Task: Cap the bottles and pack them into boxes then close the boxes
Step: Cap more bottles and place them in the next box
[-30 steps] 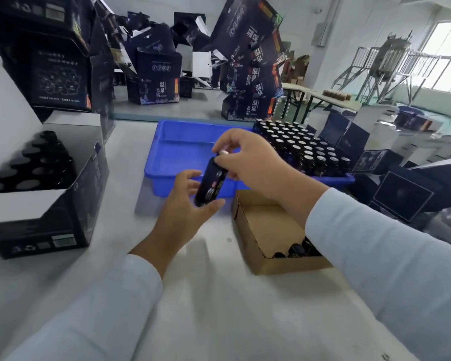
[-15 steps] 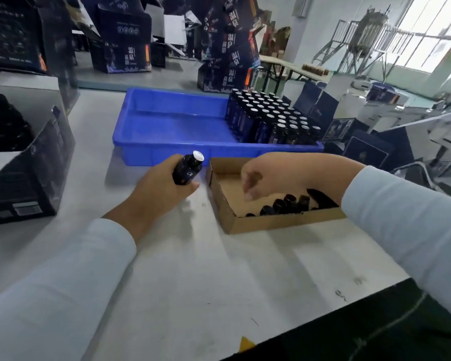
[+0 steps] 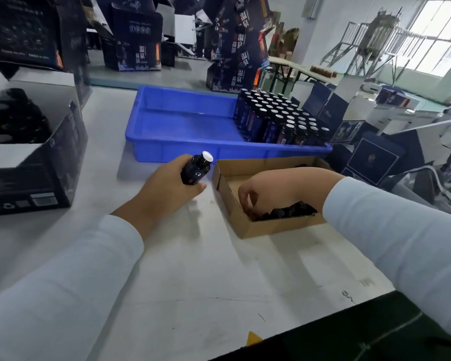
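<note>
The capping step was in hand. The left hand [image 3: 167,190] had its fingers curled round a dark bottle [image 3: 195,169], tilted with its white, uncapped mouth pointing up and away, held just over the table [image 3: 219,277] between the blue tray [image 3: 182,131] and the near edge. The right hand [image 3: 268,190] reached down into the brown cardboard box [image 3: 258,227] just beside it, fingers bent among the loose black caps [image 3: 284,212]; whether they already pinched one could not be told. More open-mouthed bottles stood packed at the tray's right end [image 3: 279,121], and a dark printed box [image 3: 34,162] partly filled with bottles sat toward the table's left edge. The next move likely called for lifting one cap and seating it squarely on the tilted mouth before twisting.
</note>
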